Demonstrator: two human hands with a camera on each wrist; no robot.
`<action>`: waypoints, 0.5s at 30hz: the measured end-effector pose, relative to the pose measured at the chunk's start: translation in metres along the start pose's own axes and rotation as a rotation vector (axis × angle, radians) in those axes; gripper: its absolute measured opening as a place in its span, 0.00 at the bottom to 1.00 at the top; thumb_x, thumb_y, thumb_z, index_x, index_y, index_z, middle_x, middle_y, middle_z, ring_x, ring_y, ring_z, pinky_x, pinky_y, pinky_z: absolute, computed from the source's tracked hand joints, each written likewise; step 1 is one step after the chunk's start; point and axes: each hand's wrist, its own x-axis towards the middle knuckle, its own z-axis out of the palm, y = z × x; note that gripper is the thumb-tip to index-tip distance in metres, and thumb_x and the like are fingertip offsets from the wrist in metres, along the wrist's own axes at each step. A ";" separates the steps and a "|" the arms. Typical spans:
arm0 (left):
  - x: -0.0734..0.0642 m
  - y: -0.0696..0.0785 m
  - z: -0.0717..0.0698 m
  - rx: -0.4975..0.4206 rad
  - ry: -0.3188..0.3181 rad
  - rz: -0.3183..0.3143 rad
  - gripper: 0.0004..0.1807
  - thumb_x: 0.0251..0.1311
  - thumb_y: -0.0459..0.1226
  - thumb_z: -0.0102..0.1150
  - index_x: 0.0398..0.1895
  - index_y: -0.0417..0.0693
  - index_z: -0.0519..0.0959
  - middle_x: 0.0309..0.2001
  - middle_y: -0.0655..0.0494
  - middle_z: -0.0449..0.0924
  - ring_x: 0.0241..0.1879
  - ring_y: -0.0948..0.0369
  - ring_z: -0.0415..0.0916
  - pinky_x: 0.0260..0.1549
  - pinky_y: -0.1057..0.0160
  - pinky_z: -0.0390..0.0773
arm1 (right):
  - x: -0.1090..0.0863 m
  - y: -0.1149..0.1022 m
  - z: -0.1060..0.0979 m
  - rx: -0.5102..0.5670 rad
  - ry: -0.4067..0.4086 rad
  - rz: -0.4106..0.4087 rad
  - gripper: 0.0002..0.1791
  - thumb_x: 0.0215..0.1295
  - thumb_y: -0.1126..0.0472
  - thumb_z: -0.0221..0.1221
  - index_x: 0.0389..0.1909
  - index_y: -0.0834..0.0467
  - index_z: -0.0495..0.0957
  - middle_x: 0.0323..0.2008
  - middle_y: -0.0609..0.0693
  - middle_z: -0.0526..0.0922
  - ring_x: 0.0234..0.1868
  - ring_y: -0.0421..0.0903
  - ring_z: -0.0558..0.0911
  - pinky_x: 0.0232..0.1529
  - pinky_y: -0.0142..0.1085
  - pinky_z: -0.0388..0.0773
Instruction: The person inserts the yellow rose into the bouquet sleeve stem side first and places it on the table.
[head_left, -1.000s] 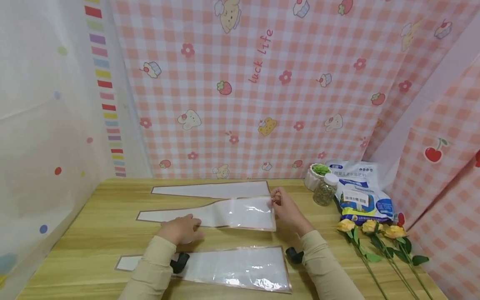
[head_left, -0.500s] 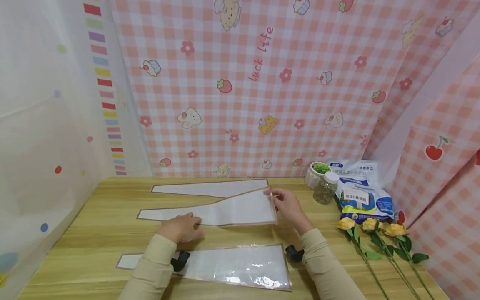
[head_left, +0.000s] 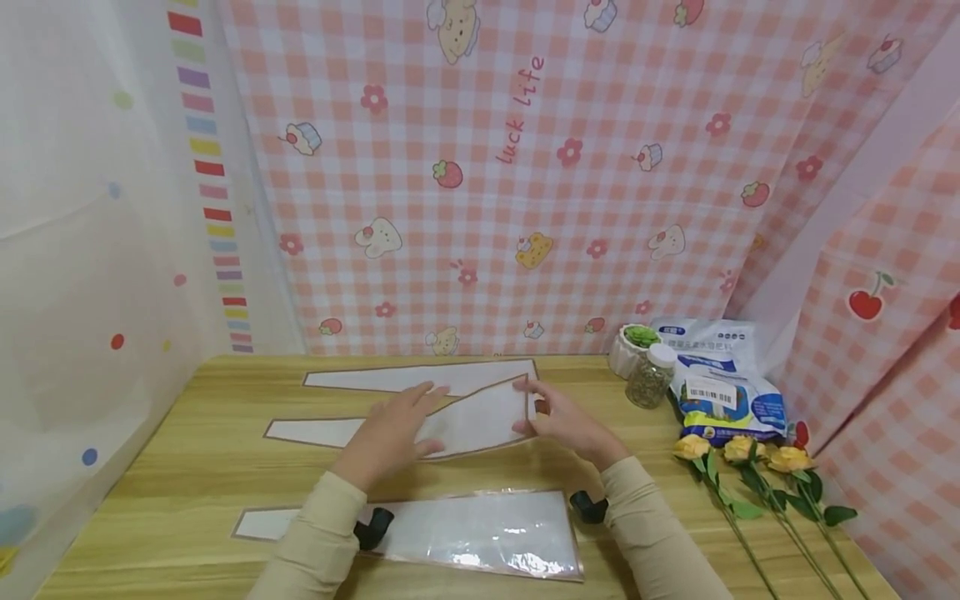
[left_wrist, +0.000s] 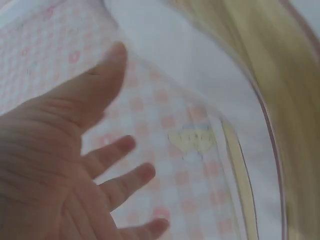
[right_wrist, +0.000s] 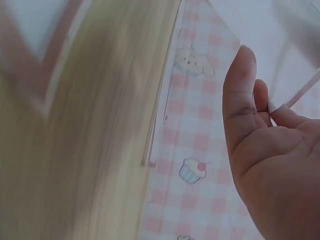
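Three tapered white flower sleeves with brownish borders lie across the wooden table, narrow ends to the left. My right hand (head_left: 570, 421) pinches the wide right end of the middle flower sleeve (head_left: 483, 417), which is bent and raised there. In the right wrist view the right hand's thumb (right_wrist: 241, 95) stands up beside the curled fingers. Over the sleeve's middle is my left hand (head_left: 393, 433), its fingers spread; the left wrist view shows that hand's fingers (left_wrist: 125, 182) apart with nothing gripped. The far sleeve (head_left: 420, 377) is partly overlapped by the raised one. My left forearm crosses the near sleeve (head_left: 480, 529).
Three yellow roses (head_left: 742, 450) with leafy stems lie at the right. Behind them are fertilizer bags (head_left: 731, 396), a white-lidded jar (head_left: 650, 379) and a small potted plant (head_left: 628, 354). A pink checked cloth (head_left: 480, 208) hangs along the table's back.
My left hand has moved right and away from me over the middle sleeve, its fingers spreading. The sleeve's right end, first flat, has been lifted, then drawn slightly left by my right hand.
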 end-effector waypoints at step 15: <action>0.024 0.026 0.030 -0.007 0.018 0.272 0.69 0.32 0.61 0.80 0.82 0.67 0.51 0.82 0.46 0.40 0.74 0.31 0.50 0.55 0.17 0.59 | -0.005 -0.018 0.016 0.110 -0.150 -0.052 0.39 0.64 0.64 0.69 0.73 0.60 0.61 0.66 0.61 0.68 0.52 0.51 0.80 0.48 0.42 0.83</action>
